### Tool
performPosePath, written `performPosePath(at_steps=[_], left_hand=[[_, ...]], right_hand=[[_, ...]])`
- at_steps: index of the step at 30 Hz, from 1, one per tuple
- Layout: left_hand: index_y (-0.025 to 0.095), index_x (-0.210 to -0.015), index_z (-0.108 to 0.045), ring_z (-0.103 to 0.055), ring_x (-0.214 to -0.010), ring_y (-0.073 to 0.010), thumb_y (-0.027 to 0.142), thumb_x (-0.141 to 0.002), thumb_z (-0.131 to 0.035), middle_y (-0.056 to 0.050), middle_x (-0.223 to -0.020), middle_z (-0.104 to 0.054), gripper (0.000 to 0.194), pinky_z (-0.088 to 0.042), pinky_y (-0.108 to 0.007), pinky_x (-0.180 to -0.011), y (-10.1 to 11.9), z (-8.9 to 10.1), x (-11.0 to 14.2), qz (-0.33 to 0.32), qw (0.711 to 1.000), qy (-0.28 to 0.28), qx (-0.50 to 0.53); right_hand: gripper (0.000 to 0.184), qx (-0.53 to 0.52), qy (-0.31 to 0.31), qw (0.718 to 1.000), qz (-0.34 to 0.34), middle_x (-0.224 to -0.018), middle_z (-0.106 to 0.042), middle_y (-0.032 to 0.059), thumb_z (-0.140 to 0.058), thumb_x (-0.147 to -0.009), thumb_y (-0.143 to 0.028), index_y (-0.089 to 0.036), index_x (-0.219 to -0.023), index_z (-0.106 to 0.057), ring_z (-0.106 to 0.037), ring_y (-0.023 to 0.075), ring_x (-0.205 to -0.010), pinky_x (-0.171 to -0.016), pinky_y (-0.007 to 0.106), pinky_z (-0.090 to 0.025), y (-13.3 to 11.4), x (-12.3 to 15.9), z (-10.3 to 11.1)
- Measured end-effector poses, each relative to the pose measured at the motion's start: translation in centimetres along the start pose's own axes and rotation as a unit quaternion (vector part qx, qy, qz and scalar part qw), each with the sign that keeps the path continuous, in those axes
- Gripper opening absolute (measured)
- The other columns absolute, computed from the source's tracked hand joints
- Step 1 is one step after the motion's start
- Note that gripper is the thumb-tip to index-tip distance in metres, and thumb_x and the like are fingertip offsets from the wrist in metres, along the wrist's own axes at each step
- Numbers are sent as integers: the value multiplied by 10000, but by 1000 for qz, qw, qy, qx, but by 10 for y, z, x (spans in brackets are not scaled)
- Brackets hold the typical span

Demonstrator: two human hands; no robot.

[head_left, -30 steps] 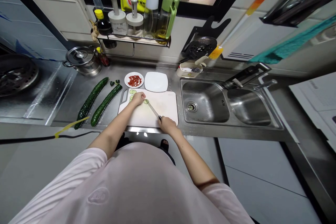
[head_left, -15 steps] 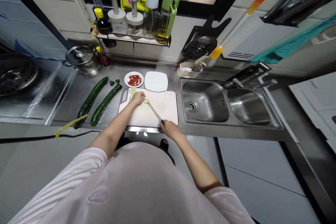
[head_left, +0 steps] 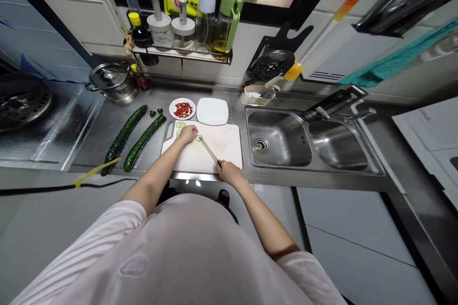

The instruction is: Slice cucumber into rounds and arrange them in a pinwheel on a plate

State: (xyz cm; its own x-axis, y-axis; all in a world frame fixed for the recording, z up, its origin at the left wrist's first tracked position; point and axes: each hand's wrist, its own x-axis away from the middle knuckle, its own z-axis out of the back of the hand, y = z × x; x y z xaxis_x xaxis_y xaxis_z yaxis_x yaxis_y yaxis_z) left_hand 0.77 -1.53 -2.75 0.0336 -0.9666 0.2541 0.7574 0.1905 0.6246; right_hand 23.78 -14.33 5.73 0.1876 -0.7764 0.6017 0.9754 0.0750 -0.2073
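Observation:
A knife (head_left: 210, 150) with a black handle is in my right hand (head_left: 229, 173), whose fingers are wrapped round the handle. Its blade points up and left over the white cutting board (head_left: 214, 157), and the tip meets a pale green-rimmed cucumber slice (head_left: 199, 138). My left hand (head_left: 188, 134) is closed, its fingertips pinching at the left edge of that slice. More cucumber slices (head_left: 181, 125) lie on the board by the handle slot, partly hidden behind my left hand. Two whole cucumbers (head_left: 125, 136) (head_left: 145, 143) rest on the counter to the left.
Behind the board stand a plate of chopped red pieces (head_left: 182, 109) and a white square plate (head_left: 212, 111). Small green cucumber ends (head_left: 153, 113) lie near the cucumbers. A lidded steel pot (head_left: 111, 82) is back left, a double sink (head_left: 279, 138) right. Bottles fill a wall rack (head_left: 182, 52).
My right hand drew the knife slightly back toward the right and front, then pushed it forward again. My left hand has stayed in place at the slice.

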Motion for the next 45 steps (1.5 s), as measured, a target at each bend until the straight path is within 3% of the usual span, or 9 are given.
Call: performPosePath(at_steps=[13,20,25,30,36,41,45], left_hand=[[176,-903,-705,-604,-799,-162,103,-719,-597,-41,-854,-698,226,-447,-259,-770,-5,-6,-3,-22,999,13,-26],[174,-1022,-687,-575,-974,-203,150,-848,-469,-88,-1018,-652,280,-429,-306,-888,1,-10,22,-79,993,50,-68],[176,-1051,-685,-535,-1046,-245,231,-868,-492,-120,-1040,-595,272,-407,-337,-940,7,-11,41,-112,988,47,-97],[194,-988,-672,-549,-1012,-232,236,-817,-576,-97,-1020,-601,201,-422,-323,-883,14,-10,42,-74,992,59,-89],[201,-833,-633,-565,-718,-143,267,-764,-625,-6,-770,-636,96,-414,-251,-674,16,-10,43,-5,998,60,33],[197,-840,-611,-548,-653,-111,258,-751,-618,21,-722,-618,108,-400,-219,-619,8,-10,68,0,992,71,103],[208,-887,-609,-563,-674,-115,277,-773,-595,15,-748,-630,134,-415,-217,-647,-10,-5,96,20,991,96,92]], right_hand=[[416,4,8,1000,6,-1096,-667,187,-353,-946,-394,-123,-1115,-620,-639,280,-1019,-802,345,-464,-3,-2,2],[397,3,7,1000,-2,-1086,-667,194,-363,-944,-386,-123,-1093,-619,-640,286,-1008,-795,344,-450,11,13,-7],[424,-14,34,999,-4,-1067,-675,161,-357,-954,-471,-161,-1085,-615,-633,263,-1006,-784,309,-433,25,19,-14],[484,-52,82,994,-49,-1047,-679,139,-308,-968,-529,-173,-1120,-599,-630,243,-1000,-764,278,-414,38,17,-20],[512,-84,89,990,-66,-1046,-673,144,-303,-966,-538,-153,-1122,-603,-624,226,-989,-756,261,-400,47,5,-24],[538,-95,96,989,-65,-1034,-670,147,-286,-962,-551,-145,-1117,-602,-627,229,-958,-741,268,-405,48,-3,-25],[549,-92,95,989,-64,-1044,-666,156,-291,-957,-563,-140,-1115,-602,-621,241,-976,-755,278,-412,45,-7,-25]])
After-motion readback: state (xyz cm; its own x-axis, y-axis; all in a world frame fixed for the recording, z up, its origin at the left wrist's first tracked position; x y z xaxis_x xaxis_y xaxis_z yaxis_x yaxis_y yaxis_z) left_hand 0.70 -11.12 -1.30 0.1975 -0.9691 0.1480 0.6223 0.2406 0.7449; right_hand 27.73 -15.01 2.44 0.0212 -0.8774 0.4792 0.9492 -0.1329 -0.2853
